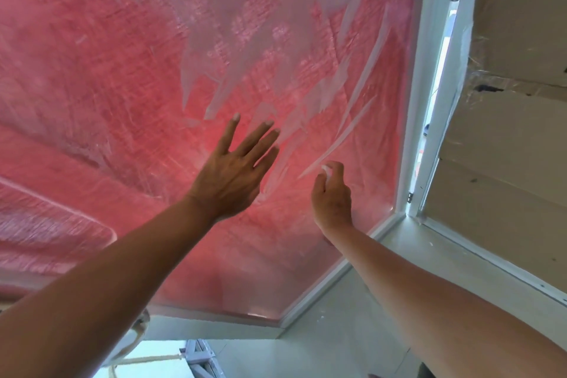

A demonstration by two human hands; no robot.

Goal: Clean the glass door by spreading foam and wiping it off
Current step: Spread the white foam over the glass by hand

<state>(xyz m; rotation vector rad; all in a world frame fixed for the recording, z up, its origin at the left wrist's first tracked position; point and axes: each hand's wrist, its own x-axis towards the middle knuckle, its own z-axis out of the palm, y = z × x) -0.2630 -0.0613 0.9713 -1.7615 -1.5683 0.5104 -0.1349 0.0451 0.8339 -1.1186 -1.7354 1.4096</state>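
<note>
The glass door [107, 86] fills most of the view, and a pink-red sheet shows through it. White foam [260, 40] is smeared in streaks over its upper middle and right. My left hand [233, 169] is spread flat with straight fingers, its fingertips at the lower edge of the foam. My right hand [333, 193] is to the right of it, close to the glass, fingers curled, with a white dab of foam [325, 170] at the fingertips. Whether it holds anything is hidden.
The white door frame [420, 101] runs down the right side with a hinge [410, 196] near its foot. Beyond it is cardboard sheeting [506, 132] taped over a wall. A pale tiled floor [352, 316] lies below, with a metal stand [196, 356] at the bottom.
</note>
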